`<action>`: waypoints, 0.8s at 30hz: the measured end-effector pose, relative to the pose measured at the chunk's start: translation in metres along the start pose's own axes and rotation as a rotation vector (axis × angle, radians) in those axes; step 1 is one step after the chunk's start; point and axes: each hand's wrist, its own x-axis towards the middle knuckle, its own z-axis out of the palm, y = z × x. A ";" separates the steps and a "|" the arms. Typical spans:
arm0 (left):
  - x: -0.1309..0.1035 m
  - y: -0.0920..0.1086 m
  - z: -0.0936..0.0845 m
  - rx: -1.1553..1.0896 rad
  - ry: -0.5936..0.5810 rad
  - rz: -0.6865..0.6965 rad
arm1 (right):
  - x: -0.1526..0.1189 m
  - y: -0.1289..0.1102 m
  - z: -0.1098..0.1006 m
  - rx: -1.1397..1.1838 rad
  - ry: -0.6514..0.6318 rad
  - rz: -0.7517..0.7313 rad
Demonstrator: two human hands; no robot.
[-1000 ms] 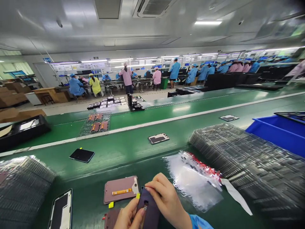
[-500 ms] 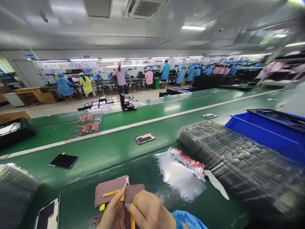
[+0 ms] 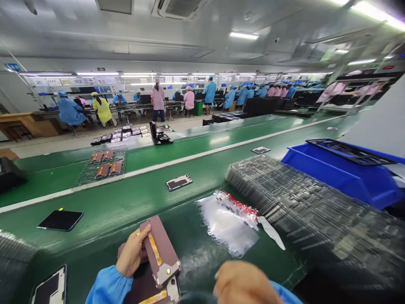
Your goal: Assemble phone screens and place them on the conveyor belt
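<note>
My left hand (image 3: 132, 252), in a blue sleeve, grips the upper left edge of a brown phone panel (image 3: 163, 245) with an orange flex strip and a grey lower end. The panel is held tilted over other brown panels (image 3: 139, 283) on the green surface. My right hand (image 3: 243, 283) is at the bottom, right of the panels and apart from them. It is blurred, its fingers curled, and whether it holds anything is hidden. A pile of clear film pieces with red tabs (image 3: 228, 223) lies beyond it.
Stacked clear trays (image 3: 284, 194) and a blue bin (image 3: 335, 169) stand at the right. A dark phone (image 3: 61, 220) and a phone part (image 3: 179, 182) lie on the green belt (image 3: 126, 202). More clear trays (image 3: 14, 257) are at the left edge. People sit and stand far behind.
My right hand has come away from the panel to the right. The panel in my left hand now shows its full length with the flex strip. The view has shifted to the right.
</note>
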 end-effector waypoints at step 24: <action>-0.024 0.035 0.047 -0.027 -0.318 0.087 | 0.005 0.115 0.040 0.450 -0.072 0.896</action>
